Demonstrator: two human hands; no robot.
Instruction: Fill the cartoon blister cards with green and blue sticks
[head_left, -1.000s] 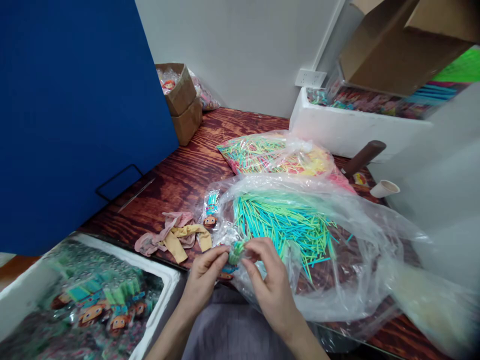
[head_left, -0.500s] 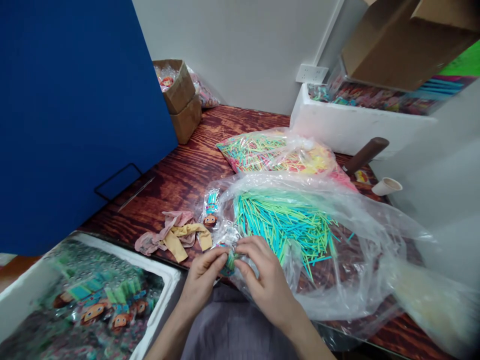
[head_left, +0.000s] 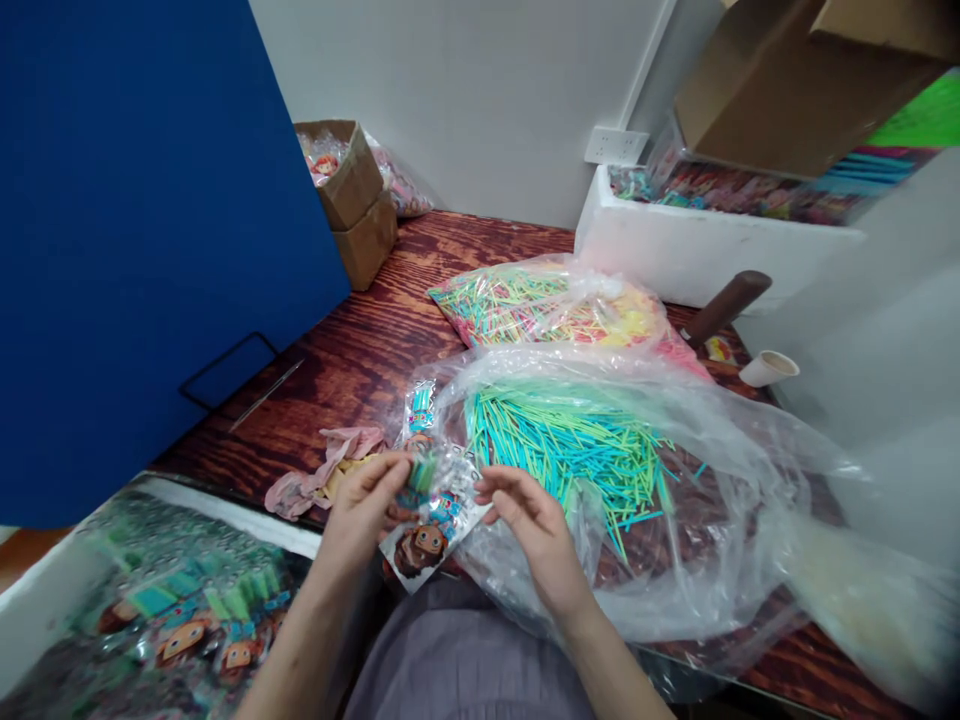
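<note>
My left hand [head_left: 367, 503] pinches a small clear packet with green strips [head_left: 422, 472], blurred by motion. My right hand [head_left: 531, 520] hovers to the right of it, fingers loosely curved and apart, nothing in them. Between the hands lies a printed clear packet with a brown-haired cartoon face [head_left: 426, 545]. Another such packet [head_left: 421, 408] rests just beyond. Right of these, loose green and blue thin sticks [head_left: 570, 450] are heaped in an open clear plastic bag [head_left: 720, 560]. Pink and tan cloth finger pieces or gloves [head_left: 330, 470] are partly behind my left hand.
A white foam box [head_left: 225, 508] at lower left holds several cartoon packets. Farther back are a bag of multicoloured sticks [head_left: 510, 295], a white foam box [head_left: 675, 245], a brown cylinder [head_left: 727, 305], a paper cup [head_left: 769, 369] and cardboard boxes [head_left: 367, 235]. A blue panel [head_left: 150, 220] stands left.
My hands have moved apart. My left hand has shifted left and up with the green-stripped packet, and my right hand has let go and drawn slightly right. The printed packet between them is now uncovered.
</note>
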